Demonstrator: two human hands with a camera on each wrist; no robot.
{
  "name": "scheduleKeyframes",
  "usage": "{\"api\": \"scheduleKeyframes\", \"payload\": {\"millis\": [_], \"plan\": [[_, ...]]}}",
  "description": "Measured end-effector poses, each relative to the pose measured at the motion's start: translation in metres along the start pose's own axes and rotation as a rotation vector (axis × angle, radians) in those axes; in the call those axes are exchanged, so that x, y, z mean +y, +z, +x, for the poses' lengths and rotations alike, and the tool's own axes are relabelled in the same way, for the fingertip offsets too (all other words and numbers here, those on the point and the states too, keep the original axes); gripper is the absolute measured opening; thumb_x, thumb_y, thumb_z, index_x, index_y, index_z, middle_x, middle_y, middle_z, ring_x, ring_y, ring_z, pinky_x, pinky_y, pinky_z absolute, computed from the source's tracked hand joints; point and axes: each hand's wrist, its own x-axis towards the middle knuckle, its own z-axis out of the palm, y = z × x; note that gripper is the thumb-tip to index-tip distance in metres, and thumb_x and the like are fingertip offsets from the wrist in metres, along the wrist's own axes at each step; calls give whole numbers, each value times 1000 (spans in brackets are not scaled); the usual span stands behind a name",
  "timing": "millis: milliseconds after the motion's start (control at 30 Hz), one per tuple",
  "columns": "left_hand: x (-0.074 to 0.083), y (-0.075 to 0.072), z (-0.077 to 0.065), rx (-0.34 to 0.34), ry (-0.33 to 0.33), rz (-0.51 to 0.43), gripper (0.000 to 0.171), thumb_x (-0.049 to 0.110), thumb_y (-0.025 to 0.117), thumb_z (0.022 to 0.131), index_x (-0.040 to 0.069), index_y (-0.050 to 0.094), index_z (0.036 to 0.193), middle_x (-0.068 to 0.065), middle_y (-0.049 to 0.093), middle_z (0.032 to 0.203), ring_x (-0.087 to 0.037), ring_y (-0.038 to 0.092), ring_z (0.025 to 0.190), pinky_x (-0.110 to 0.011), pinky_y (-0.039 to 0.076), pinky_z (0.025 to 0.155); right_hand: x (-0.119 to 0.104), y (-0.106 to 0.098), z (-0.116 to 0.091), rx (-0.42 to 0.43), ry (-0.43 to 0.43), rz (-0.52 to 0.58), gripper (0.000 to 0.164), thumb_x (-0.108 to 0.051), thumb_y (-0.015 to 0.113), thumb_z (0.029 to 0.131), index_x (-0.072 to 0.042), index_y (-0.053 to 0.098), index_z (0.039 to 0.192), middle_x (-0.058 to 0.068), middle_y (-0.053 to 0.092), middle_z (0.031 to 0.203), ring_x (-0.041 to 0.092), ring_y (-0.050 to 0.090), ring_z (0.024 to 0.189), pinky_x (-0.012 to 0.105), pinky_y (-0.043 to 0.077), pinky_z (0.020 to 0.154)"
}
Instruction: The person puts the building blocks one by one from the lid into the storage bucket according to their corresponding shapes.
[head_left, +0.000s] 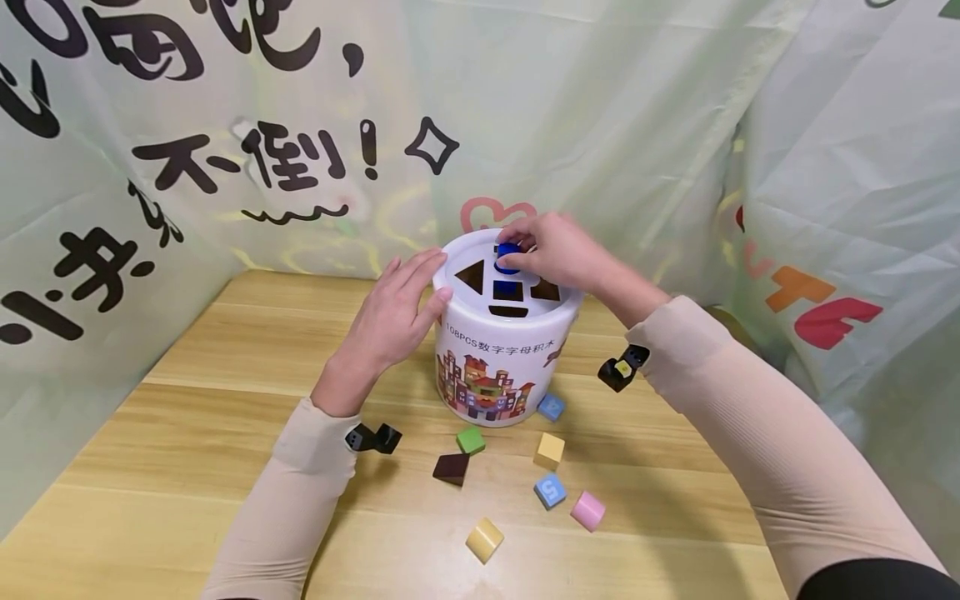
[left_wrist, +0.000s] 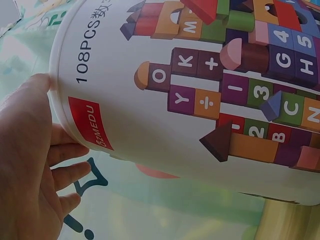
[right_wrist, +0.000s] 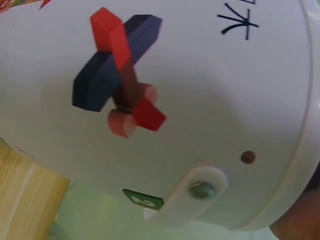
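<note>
A white block bucket (head_left: pixel 491 367) stands upright, its recessed lid (head_left: pixel 476 302) cut with triangular, square and slot-shaped holes. My right hand (head_left: pixel 558 248) pinches a dark blue block (head_left: pixel 508 260) with rounded edges over the far part of the lid; how far it sits in a hole I cannot tell. Something blue also shows in the square hole. My left hand (head_left: pixel 393 312) rests on the bucket's left rim, thumb and fingers spread. In the left wrist view this hand (left_wrist: pixel 30 155) touches the rim. Only a sliver of the right hand (right_wrist: pixel 300 215) shows in its wrist view.
Loose blocks lie on the wooden table (head_left: pixel 247 400) before the bucket: green (head_left: pixel 471 439), dark brown (head_left: pixel 452 468), yellow (head_left: pixel 550 450), pink (head_left: pixel 588 510), a yellow half-round one (head_left: pixel 485 540), and blue ones (head_left: pixel 550 491). A printed cloth (head_left: pixel 600 108) hangs behind the table.
</note>
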Motion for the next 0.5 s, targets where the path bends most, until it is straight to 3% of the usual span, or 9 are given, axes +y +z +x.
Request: {"api": "scheduleKeyframes", "payload": {"millis": [267, 500], "plan": [[1, 0, 0, -5, -7, 0, 74, 60, 17, 102, 7, 40, 149, -10, 40, 152, -25, 35, 140, -46, 14, 119, 2, 1, -3, -23, 17, 37, 37, -23, 73, 90, -7, 66, 123, 7, 69, 109, 19, 63, 100, 36, 51, 88], [1, 0, 1, -5, -7, 3, 73, 59, 19, 102, 7, 40, 149, -10, 39, 153, -26, 36, 140, -47, 14, 119, 3, -1, -8, 20, -15, 56, 31, -21, 72, 91, -5, 68, 118, 8, 69, 106, 19, 63, 99, 36, 50, 88]]}}
